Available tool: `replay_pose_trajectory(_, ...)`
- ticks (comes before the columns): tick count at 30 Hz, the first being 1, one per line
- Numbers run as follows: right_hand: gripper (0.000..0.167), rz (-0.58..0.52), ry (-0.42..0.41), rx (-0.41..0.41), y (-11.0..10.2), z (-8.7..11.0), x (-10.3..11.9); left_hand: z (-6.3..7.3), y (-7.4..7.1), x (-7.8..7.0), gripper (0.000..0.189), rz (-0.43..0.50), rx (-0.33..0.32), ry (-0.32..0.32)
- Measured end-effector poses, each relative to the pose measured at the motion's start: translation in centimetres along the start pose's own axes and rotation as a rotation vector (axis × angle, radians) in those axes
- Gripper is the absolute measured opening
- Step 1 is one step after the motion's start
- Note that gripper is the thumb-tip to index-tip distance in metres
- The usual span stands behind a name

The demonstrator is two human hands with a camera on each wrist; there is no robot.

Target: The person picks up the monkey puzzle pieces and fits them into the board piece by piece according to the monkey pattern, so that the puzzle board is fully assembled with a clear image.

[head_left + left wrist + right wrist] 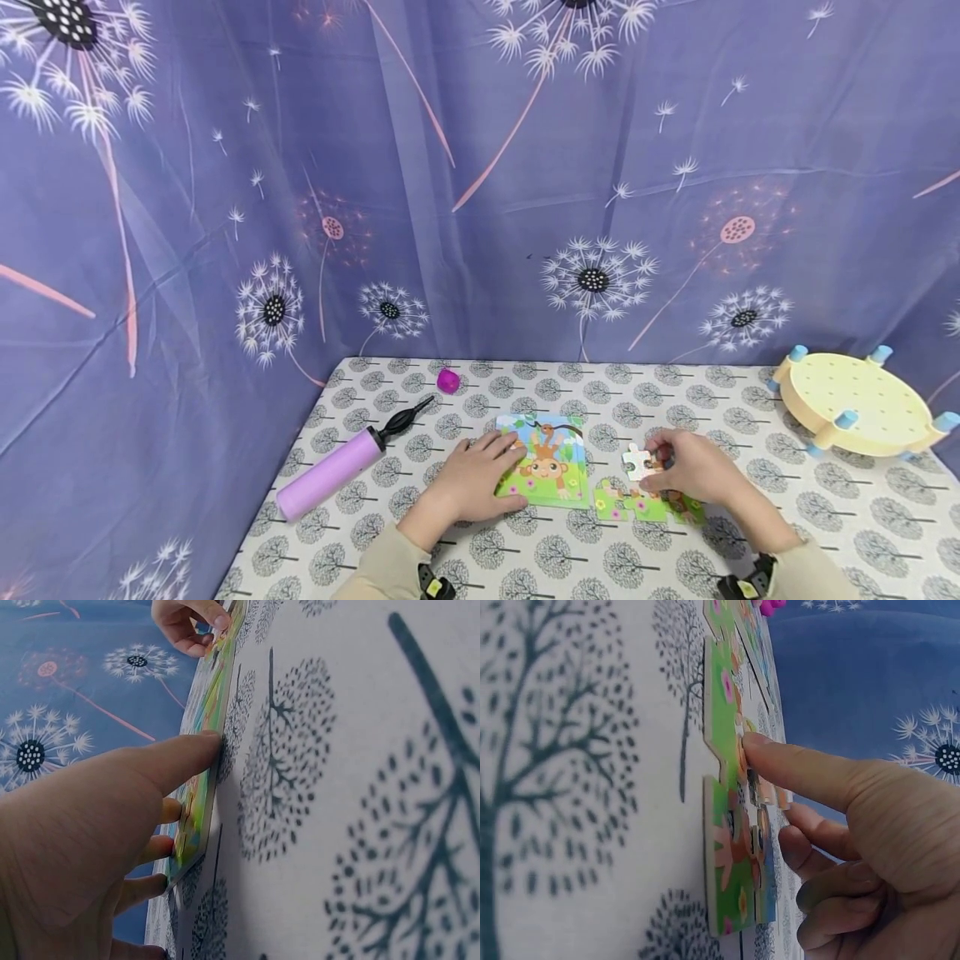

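A square monkey picture puzzle [551, 471] lies flat on the table. My left hand [472, 479] rests at its left side, fingers spread; in the left wrist view the thumb [184, 757] touches its near edge. To the right lie joined jigsaw pieces [618, 504], with green grass and flowers along their lower edge. Just above them my right hand [697, 468] pinches a pale-looking jigsaw piece [636, 461] between thumb and fingers. In the right wrist view the thumb [802, 765] reaches over the joined pieces [724, 855], and the held piece is mostly hidden.
A purple hand pump [333, 475] with a black nozzle lies at the left. Near the back edge sits a small magenta object [447, 382]. A yellow round pegged stand [855, 400] with blue feet is at the far right. Patterned curtains [480, 250] hang behind the table.
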State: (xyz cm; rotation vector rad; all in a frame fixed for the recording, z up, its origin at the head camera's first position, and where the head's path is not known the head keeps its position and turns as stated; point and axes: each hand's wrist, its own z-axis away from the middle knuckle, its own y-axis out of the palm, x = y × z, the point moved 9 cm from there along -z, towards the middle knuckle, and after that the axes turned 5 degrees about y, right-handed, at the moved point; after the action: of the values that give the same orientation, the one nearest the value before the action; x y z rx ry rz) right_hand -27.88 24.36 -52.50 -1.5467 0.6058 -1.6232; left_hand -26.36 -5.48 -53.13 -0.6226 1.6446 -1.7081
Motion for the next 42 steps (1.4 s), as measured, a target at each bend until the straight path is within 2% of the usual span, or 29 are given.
replay_pose_trajectory(5,0.047,-0.080,-0.023,-0.040,-0.2,0.4,0.3,0.0,0.0,0.0,0.078,0.009,0.004,0.006)
replay_pose_trajectory(12,0.025,-0.190,-0.075,-0.139,-0.8,0.5,0.0,0.1,-0.2,-0.1,0.076,0.004,0.002,0.014)
replay_pose_trajectory(17,0.022,-0.214,-0.041,-0.142,-0.8,0.2,-0.3,0.1,-0.2,-0.1,0.077,0.002,0.006,0.011)
replay_pose_trajectory(26,0.024,-0.307,-0.004,-0.141,-0.5,-0.5,0.5,-0.1,-0.2,0.0,0.078,-0.004,0.008,0.003)
replay_pose_trajectory(33,0.020,-0.360,-0.017,-0.131,1.3,-1.7,2.9,-0.1,-0.2,0.1,0.079,-0.018,0.002,0.007)
replay_pose_trajectory(42,0.014,-0.398,-0.039,-0.095,4.6,-3.4,6.8,-0.1,-0.2,0.0,0.079,0.001,-0.004,0.013)
